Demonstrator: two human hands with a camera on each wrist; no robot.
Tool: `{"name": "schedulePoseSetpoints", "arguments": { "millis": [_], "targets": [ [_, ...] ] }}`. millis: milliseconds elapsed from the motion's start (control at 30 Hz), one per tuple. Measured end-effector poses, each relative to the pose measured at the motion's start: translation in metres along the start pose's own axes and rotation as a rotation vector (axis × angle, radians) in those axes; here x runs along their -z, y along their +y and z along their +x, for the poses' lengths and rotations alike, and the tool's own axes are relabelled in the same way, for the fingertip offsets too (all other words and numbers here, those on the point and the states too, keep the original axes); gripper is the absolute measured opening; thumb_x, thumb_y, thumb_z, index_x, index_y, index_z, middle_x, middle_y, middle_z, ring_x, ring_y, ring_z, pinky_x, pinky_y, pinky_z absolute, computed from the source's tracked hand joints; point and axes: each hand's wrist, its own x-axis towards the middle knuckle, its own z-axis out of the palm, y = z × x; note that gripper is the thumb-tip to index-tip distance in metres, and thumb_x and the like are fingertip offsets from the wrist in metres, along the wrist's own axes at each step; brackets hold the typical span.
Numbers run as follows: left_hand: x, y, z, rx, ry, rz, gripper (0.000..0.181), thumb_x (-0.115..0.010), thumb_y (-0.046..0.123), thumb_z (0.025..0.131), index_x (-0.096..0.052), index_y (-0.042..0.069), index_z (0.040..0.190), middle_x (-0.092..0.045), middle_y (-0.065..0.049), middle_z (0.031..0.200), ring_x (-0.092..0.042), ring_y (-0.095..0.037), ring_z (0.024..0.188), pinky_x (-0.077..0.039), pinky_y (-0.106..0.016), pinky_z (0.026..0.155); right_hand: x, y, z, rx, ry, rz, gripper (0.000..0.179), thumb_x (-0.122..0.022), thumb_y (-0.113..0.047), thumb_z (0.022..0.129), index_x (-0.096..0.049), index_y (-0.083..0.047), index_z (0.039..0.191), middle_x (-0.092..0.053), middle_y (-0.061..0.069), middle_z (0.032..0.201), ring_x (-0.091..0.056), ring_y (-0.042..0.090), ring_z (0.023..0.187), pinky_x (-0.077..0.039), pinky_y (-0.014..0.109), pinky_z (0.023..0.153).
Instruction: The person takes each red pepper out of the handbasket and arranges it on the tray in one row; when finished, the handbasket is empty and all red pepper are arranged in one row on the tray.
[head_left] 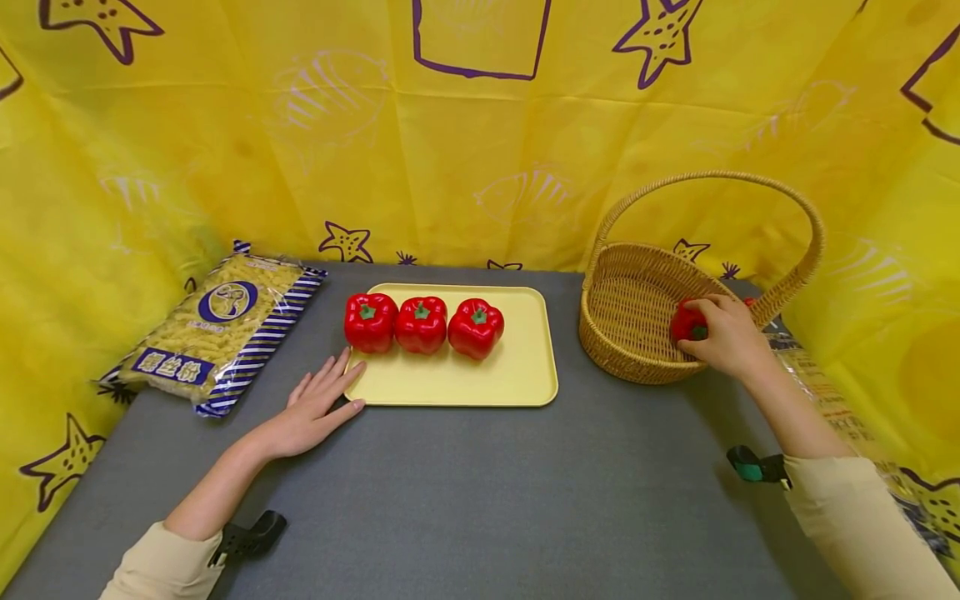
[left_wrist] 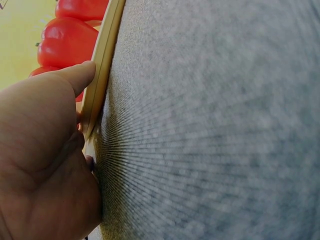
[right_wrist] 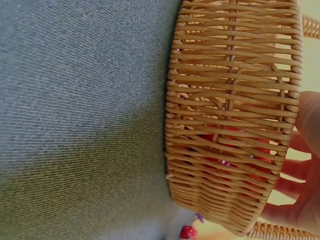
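Observation:
My right hand (head_left: 723,337) reaches over the rim of a wicker basket (head_left: 626,354) and grips a red bell pepper (head_left: 684,321) inside it, at the right end. Through the weave, red shows in the right wrist view, with fingers (right_wrist: 292,187) curled over beyond the rim. At the left, my left hand (head_left: 311,417) lies with fingers spread, touching the near left corner of a pale yellow tray (head_left: 465,383). In a row on that tray stand three red bell peppers (head_left: 422,325) with green stems. The left thumb (left_wrist: 82,75) sits against the tray's edge in the left wrist view.
A clear bag of yellow pasta (head_left: 217,325) with blue stripes lies at the far left. The basket's tall handle (head_left: 720,175) arches above the right hand. Another package (head_left: 825,392) lies at the right, partly behind the right arm. A yellow patterned cloth (head_left: 465,133) surrounds the grey table (head_left: 480,500).

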Motion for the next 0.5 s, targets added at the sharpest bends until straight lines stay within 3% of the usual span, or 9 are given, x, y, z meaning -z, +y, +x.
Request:
{"name": "schedulePoseSetpoints", "arguments": {
  "millis": [500],
  "targets": [
    [0.0, 0.0, 0.0, 0.004, 0.0, 0.011, 0.062, -0.049, 0.036, 0.102, -0.026, 0.011, 0.155, -0.005, -0.019, 0.162, 0.0, -0.045, 0.146, 0.002, -0.068, 0.107, -0.001, 0.006, 0.013, -0.094, -0.181, 0.008, 0.068, -0.075, -0.014, 0.082, -0.042, 0.001, 0.139, -0.032, 0.038, 0.135, -0.019, 0.061, 0.125, -0.036, 0.073, 0.083]
  ]
}}
